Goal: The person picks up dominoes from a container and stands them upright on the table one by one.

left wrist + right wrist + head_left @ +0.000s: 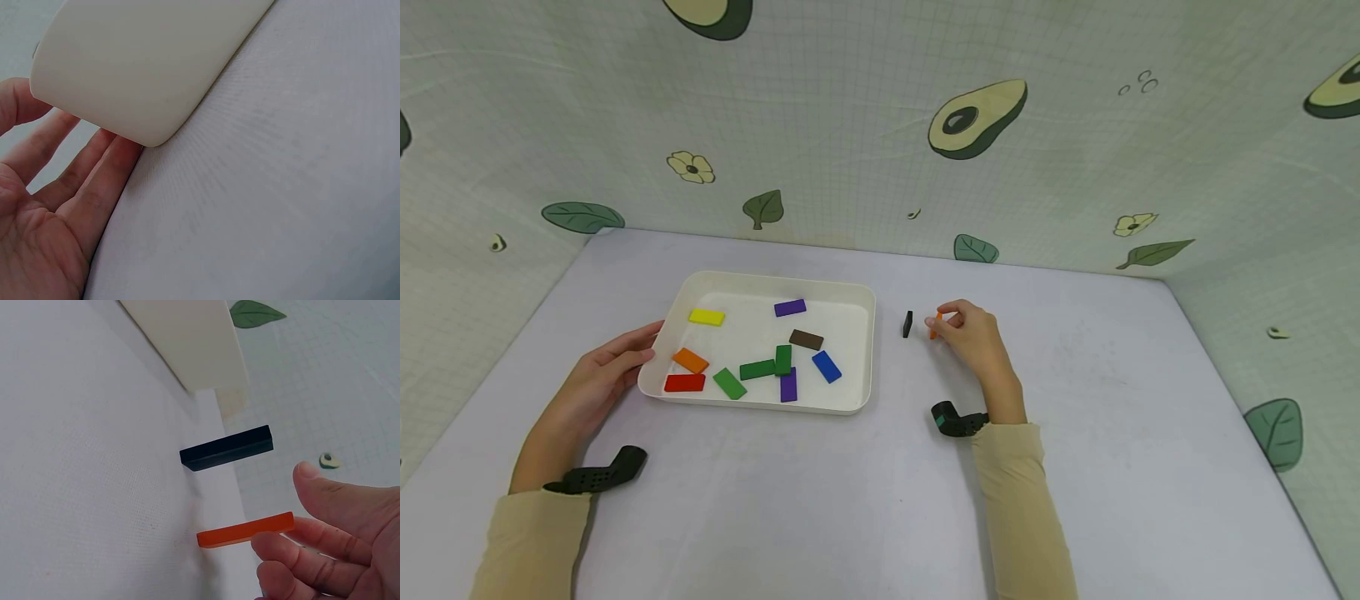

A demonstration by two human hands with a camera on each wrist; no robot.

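Note:
An orange block [250,530] stands on end on the white table, like a domino. My right hand [967,333] is around it: fingertips lie against its lower side in the right wrist view, while the thumb [319,487] is spread away from it. Just left stands a black block [907,324], also upright, with a gap between the two. My left hand [606,371] touches the left end of a white tray [760,407] with extended fingers [94,181] along the outer wall.
Inside the tray lie several flat blocks, among them a yellow block [707,317], a red block [685,382], a brown block [806,339] and a blue block [827,367]. An avocado-print cloth [850,183] hangs behind the table. Each wrist wears a black device [958,419].

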